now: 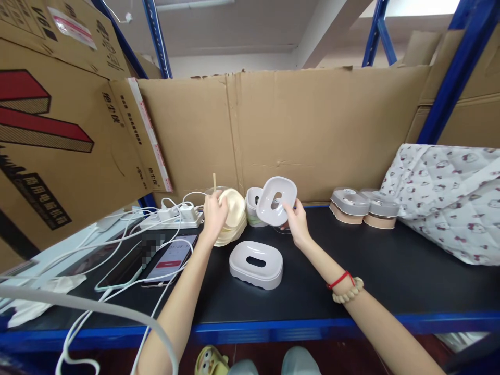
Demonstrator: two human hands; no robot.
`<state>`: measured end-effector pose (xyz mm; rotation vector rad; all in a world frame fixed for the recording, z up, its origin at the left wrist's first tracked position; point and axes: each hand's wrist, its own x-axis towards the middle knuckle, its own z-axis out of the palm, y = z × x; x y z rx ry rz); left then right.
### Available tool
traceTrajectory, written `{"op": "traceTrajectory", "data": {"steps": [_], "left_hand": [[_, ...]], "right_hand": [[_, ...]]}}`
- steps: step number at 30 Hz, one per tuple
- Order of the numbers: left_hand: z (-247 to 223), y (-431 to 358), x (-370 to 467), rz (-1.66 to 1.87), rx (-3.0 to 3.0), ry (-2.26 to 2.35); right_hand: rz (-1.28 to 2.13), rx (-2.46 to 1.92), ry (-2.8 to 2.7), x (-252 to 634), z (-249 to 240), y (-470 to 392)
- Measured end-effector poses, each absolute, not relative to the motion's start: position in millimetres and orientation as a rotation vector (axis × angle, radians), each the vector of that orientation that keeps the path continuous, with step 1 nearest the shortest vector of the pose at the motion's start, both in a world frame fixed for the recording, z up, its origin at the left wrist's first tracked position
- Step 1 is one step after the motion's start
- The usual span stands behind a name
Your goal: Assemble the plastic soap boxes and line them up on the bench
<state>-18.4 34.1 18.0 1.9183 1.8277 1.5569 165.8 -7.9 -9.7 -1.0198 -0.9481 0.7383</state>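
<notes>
My left hand point(215, 212) is closed on a cream dish point(235, 207), held tilted at the top of a stack of cream pieces point(230, 237). Raised in my right hand point(297, 223) is a light grey oval tray point(269, 200) with a slot in its middle; my thumb lies on its face. Between my forearms a grey oval box point(256, 264) with a dark slot rests on the black tabletop. Behind the hands stands a small stack of slotted pieces point(253, 197), partly hidden by the raised tray.
Two grey-and-tan boxes with clear tops point(349, 202) sit at the right, beside a patterned quilted cloth point(449, 203). At the left are phones point(172, 258), a power strip point(187, 221) and loose white cables. Cardboard point(332, 130) walls the back.
</notes>
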Motion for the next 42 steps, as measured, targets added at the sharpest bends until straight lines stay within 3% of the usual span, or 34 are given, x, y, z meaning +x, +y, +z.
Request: {"op": "traceTrajectory", "data": {"steps": [3, 10, 33, 42], "left_hand": [[10.7, 30.9, 1.9, 1.917, 1.822, 1.334], [-12.7, 11.8, 45.8, 1.795, 1.574, 0.822], [4.8, 1.3, 40.4, 1.267, 1.029, 0.843], [18.3, -5.6, 42.9, 1.377, 0.848, 0.831]], "right_hand": [[0.797, -0.944, -1.088, 162.1, -12.4, -7.1], [0.534, -1.039, -1.101, 165.7, -22.4, 1.3], [0.657, -1.070, -1.346, 176.3, -17.2, 0.5], [-0.060, -1.557, -1.593, 207.3, -48.2, 22.6]]}}
